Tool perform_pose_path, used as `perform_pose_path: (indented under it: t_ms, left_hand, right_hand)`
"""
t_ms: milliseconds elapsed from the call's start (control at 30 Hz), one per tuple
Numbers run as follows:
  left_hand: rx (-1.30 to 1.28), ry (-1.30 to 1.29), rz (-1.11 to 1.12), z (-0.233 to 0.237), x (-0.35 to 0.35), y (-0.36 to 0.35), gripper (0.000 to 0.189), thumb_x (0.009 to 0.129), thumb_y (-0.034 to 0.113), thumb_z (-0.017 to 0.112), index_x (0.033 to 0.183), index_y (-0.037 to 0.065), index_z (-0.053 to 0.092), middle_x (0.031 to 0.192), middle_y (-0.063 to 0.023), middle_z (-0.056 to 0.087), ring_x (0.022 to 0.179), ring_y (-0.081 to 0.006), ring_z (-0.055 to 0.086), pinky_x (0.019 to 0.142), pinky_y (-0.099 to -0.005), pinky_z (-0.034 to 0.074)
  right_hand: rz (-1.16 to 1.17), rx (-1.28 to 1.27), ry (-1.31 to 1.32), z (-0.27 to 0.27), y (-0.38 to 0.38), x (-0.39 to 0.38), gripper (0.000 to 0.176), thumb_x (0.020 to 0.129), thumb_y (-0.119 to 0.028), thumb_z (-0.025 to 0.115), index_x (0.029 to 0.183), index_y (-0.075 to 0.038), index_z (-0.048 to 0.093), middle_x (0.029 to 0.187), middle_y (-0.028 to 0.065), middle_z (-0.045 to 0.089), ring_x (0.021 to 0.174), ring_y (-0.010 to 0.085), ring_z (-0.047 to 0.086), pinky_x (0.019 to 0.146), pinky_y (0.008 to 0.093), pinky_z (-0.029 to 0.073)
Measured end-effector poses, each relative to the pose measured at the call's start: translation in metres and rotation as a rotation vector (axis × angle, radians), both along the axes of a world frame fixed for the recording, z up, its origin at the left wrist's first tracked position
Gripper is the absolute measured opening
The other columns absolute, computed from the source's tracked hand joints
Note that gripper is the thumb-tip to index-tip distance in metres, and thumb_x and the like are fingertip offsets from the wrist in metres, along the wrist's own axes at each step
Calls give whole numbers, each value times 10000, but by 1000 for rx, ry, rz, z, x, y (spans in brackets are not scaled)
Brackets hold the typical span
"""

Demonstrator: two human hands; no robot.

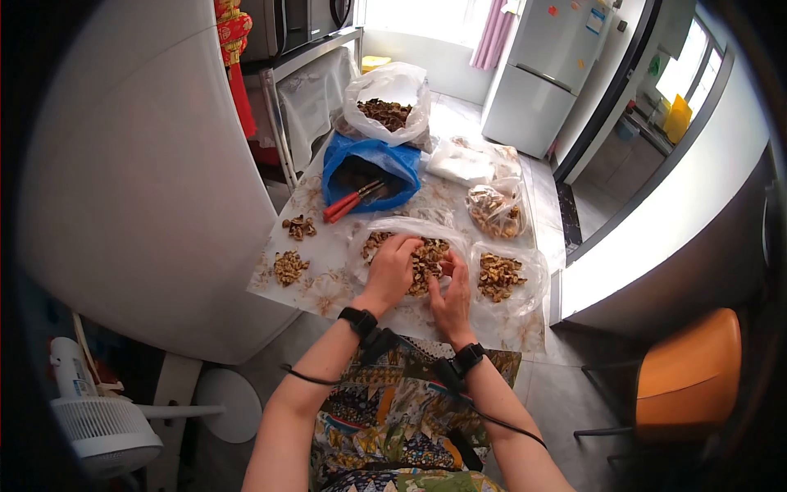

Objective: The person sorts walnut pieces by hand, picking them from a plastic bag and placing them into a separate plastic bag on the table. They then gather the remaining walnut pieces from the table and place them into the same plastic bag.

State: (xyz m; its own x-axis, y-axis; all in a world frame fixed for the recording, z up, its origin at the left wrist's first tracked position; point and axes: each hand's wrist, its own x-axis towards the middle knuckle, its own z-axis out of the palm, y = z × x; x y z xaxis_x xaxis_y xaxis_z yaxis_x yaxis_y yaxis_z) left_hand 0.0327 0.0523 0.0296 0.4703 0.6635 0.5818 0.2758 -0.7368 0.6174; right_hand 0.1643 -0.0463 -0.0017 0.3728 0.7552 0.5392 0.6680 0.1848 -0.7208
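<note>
Shelled walnut pieces [426, 266] lie in an opened clear plastic bag [358, 266] on the table. From the left, my left hand [392, 272] reaches into the bag, its fingers curled at the walnut pieces; the exact piece in them is too small to make out. Cupped at the right side of the same pile is my right hand [452, 297], thumb and fingers apart. Another clear bag with walnut pieces [500, 277] lies just right of it. Beyond the hands, a red-handled tool [352, 202] rests in the mouth of a blue bag [392, 156].
Two small walnut piles [290, 268] lie at the table's left. A white bag of dark shells [385, 115] stands at the back. A filled clear bag [496, 209] and white plastic packs [461, 161] are at the right. An orange chair [689, 377] and a fan [106, 426] flank me.
</note>
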Motion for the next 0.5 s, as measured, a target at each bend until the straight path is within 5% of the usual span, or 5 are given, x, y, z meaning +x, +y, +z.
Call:
perform_pose_path:
  t_ms: [233, 333, 467, 500]
  left_hand:
    - [29, -89, -44, 10, 37, 38, 447, 870, -32, 542, 1316, -15, 568, 1289, -201, 611, 1207, -407, 557, 1059, -467, 438]
    - [-154, 269, -161, 11, 30, 40, 399, 894, -14, 532, 1288, -13, 592, 1346, -205, 585, 1247, -392, 549, 1072, -428, 441]
    - [76, 421, -50, 3, 39, 35, 326, 891, 31, 573, 1208, 15, 649, 1326, -186, 578, 1257, -391, 524, 1061, -489, 433]
    - [16, 553, -31, 3, 49, 40, 347, 855, 76, 620, 1195, 65, 691, 1401, -137, 549, 1374, -354, 431, 1100, -521, 367]
  right_hand:
    - [6, 30, -36, -3, 1, 2, 570, 884, -21, 668, 1412, 4, 453, 1225, 201, 569, 1117, 343, 597, 979, 413, 490]
    - [3, 37, -33, -2, 1, 2, 563, 872, -6, 655, 1397, 5, 453, 1238, 220, 565, 1136, 385, 586, 986, 435, 485]
    - [31, 23, -6, 1, 0, 2, 551, 866, 2, 645, 1384, 16, 456, 1255, 231, 562, 1168, 414, 570, 1007, 448, 475]
    - [25, 16, -10, 1, 0, 2, 548, 866, 1, 643, 1382, 18, 457, 1262, 232, 560, 1176, 416, 565, 1011, 448, 473]
